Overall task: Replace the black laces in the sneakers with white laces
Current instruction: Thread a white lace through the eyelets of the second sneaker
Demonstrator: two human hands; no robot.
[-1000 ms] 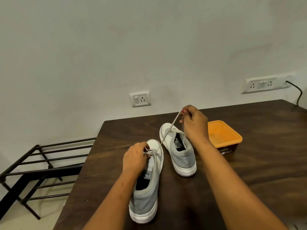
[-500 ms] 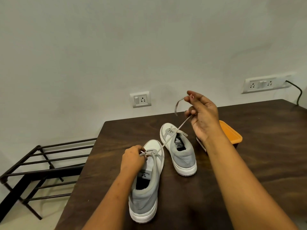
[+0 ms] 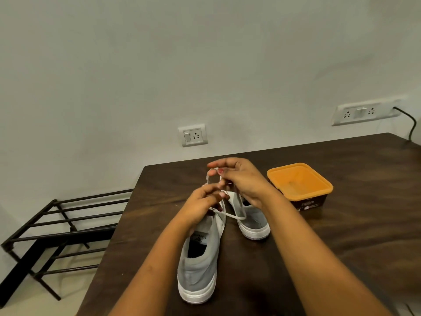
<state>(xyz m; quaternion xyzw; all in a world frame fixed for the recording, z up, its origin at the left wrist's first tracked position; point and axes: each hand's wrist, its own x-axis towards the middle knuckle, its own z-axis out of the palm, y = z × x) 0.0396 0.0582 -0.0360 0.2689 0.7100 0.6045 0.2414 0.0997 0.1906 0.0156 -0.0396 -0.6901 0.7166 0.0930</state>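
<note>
Your left hand (image 3: pixel 202 202) and right hand (image 3: pixel 245 182) met over the front of the near sneaker (image 3: pixel 200 267) on the worktop (image 3: pixel 341 236). The fingers (image 3: pixel 214 164) of both grasped the white lace (image 3: pixel 230 215). The step appeared to be tying the bow. It required a small loop, even tension on both ends and a knot drawn down onto the tongue. Half a second before, your right hand was raised well apart, pulling the lace taut. It had since returned beside the left.
</note>
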